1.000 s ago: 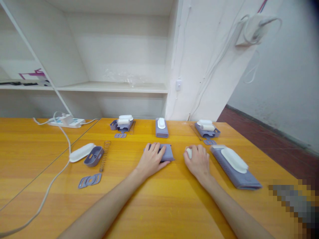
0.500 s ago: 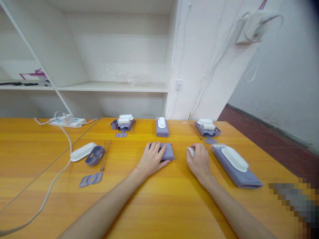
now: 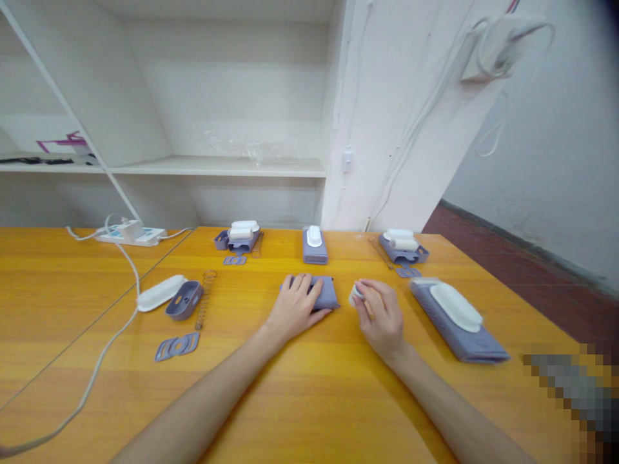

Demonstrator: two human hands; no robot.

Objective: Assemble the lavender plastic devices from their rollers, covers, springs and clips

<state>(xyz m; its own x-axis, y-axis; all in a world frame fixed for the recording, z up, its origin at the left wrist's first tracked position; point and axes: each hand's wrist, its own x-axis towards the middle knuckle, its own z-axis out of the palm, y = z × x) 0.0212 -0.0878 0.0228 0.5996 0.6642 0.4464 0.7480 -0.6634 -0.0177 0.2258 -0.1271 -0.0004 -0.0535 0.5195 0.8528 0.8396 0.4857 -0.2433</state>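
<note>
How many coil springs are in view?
3: one spring at the front left; a second spring at the back, left of centre; a third spring at the back right. Others may be hidden.

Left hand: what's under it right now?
A purple case lies under the left hand, its right end showing; the part beneath the hand is covered and can't be seen.

My left fingers (image 3: 300, 283) are covering part of the purple case (image 3: 327, 293), and my right fingers (image 3: 376, 296) are partly hiding a white piece (image 3: 353, 296). Coarse blocks are blurring a grayish thing (image 3: 573, 386); the bottom edge is cropping my forearms (image 3: 207, 393).
</note>
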